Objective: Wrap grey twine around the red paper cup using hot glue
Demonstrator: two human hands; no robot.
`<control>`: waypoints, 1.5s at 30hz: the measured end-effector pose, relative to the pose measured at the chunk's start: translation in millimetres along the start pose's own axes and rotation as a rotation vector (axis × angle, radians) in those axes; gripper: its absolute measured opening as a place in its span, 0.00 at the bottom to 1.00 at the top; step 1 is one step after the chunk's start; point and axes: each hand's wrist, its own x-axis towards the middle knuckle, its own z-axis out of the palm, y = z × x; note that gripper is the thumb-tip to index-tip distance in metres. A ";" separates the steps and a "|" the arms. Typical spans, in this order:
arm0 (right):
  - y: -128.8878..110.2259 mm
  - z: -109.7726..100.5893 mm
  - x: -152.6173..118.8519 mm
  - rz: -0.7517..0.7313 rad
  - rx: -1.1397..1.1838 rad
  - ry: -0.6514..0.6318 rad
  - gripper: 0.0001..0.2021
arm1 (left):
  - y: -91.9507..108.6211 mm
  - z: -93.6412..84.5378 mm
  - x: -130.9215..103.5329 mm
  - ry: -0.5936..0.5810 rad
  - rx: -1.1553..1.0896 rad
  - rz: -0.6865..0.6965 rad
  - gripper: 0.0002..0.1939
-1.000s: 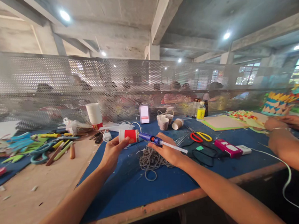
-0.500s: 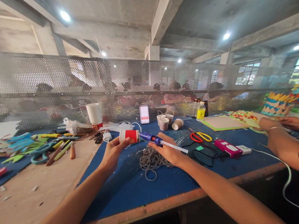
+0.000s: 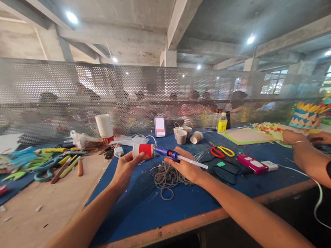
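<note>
A red and white paper cup [image 3: 146,151] lies sideways in my left hand [image 3: 125,167], thumb on its red band. My right hand [image 3: 185,164] is wrapped round a blue glue gun [image 3: 165,152]; its nozzle meets the cup's right end, though whether they touch I cannot tell. A clear glue stick [image 3: 194,162] sticks out of the gun's rear. Beneath my right hand is a tangled heap of grey cord [image 3: 170,178] on the blue mat [image 3: 150,214]. Behind it stand small cord-covered cups [image 3: 181,136], with another [image 3: 196,137] tipped over.
Red and yellow scissors [image 3: 226,151], a magenta box [image 3: 252,164] and a yellow-labelled bottle [image 3: 222,123] are to the right. Stacked paper cups [image 3: 104,125] and teal scissors [image 3: 46,169] are left. Another person's arm [image 3: 310,161] reaches in at right.
The other person's hands at the right have shifted slightly left and inward. My hands, the cup and the glue gun have barely moved.
</note>
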 end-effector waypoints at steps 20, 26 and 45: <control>-3.9 -2.5 -0.7 -0.006 0.055 -0.045 0.14 | -0.6 -1.0 2.4 -0.004 -0.069 0.014 0.19; -2.3 -5.2 1.4 0.162 0.393 -0.125 0.18 | -2.6 -2.9 5.0 0.030 -0.153 -0.038 0.17; 86.0 -66.9 -22.6 0.439 -0.218 -0.133 0.17 | -10.7 -4.4 10.7 0.003 -0.235 -0.096 0.19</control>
